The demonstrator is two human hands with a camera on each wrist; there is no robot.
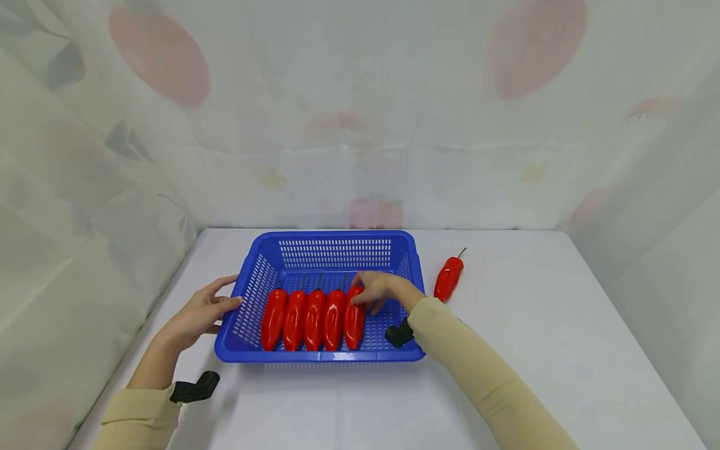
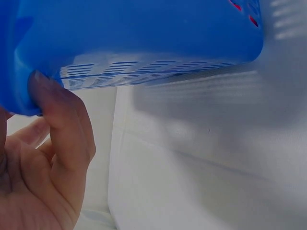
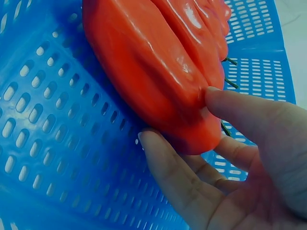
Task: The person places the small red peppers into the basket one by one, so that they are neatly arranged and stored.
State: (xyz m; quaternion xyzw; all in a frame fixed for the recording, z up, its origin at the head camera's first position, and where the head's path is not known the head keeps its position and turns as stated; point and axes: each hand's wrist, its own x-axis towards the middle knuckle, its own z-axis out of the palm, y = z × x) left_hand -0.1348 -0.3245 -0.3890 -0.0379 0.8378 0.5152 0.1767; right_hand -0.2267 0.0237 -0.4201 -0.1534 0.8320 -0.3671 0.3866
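A blue plastic basket (image 1: 320, 357) with slotted walls stands on the white table, holding several red chili peppers (image 1: 294, 322) side by side, stems toward the back. My left hand (image 1: 197, 315) grips its left rim, thumb on top and fingers curled beneath, as the left wrist view shows. Inside the basket, my right hand (image 1: 375, 289) holds the stem end of the rightmost pepper (image 1: 354, 326). In the right wrist view, the thumb presses the glossy skin of that pepper (image 3: 144, 62) while the other fingers go around its end.
Another red pepper (image 1: 449, 279) lies on the table (image 1: 534, 331), right of the basket, stem pointing back. White patterned sheeting (image 1: 337, 181) hangs behind the table and along both sides. Black wrist cameras (image 1: 195, 387) sit at both sleeves.
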